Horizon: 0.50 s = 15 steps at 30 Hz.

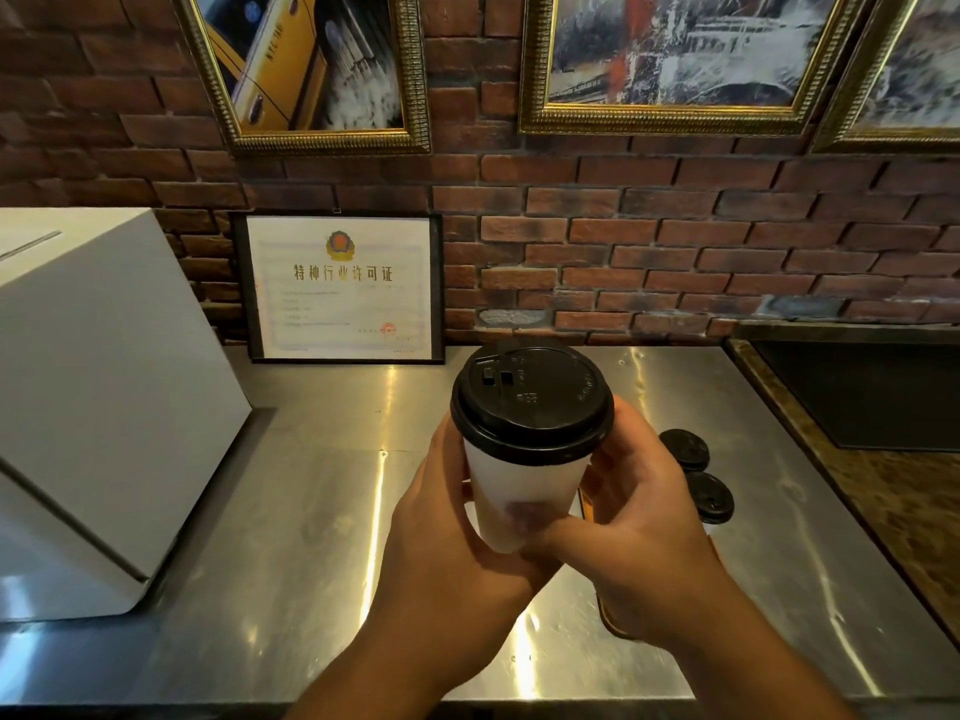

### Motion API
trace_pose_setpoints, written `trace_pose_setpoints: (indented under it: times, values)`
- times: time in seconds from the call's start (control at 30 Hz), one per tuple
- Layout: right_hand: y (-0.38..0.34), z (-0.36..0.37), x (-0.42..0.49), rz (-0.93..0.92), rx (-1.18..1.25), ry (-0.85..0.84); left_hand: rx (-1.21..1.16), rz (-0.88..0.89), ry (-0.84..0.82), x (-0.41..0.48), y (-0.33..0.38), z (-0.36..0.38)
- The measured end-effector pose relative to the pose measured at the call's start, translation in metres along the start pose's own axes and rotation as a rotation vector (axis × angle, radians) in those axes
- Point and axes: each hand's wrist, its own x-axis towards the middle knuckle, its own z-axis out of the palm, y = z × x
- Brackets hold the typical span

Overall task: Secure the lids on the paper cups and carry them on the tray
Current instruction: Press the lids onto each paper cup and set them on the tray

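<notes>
A white paper cup point(519, 485) with a black lid point(535, 402) on top is held up above the steel counter point(311, 511), tilted a little to the left. My left hand point(457, 553) grips its lower left side. My right hand point(639, 517) holds its right side, thumb across the front. Two more black-lidded cups point(684, 449) point(710, 498) stand behind my right hand. A brown tray edge point(615, 623) peeks out beneath my right wrist; most of the tray is hidden.
A large white box-shaped appliance point(98, 397) fills the counter's left. A framed certificate point(340, 288) leans on the brick wall at the back. A dark recessed panel point(862, 392) and a brown patterned surface point(893, 511) lie to the right.
</notes>
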Motion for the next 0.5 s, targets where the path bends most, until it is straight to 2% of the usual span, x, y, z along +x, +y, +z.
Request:
trace_pose_setpoints:
  times: [0.03, 0.2, 0.33, 0.5]
  values:
    - [-0.0008, 0.0000, 0.0002, 0.000, 0.002, 0.010, 0.037, 0.028, 0.011, -0.0004, 0.0047, -0.0016]
    - [-0.0042, 0.0021, 0.0019, 0.010, 0.019, 0.053, -0.078, -0.020, 0.056, -0.0012, 0.0100, 0.0003]
    - [-0.0041, 0.0030, 0.0022, 0.002, 0.026, 0.018, -0.128, -0.079, 0.105, -0.0004, 0.0103, -0.0010]
    - [-0.0017, 0.0037, 0.0034, -0.003, 0.027, 0.051, -0.059, 0.046, 0.074, -0.0025, 0.0134, -0.0022]
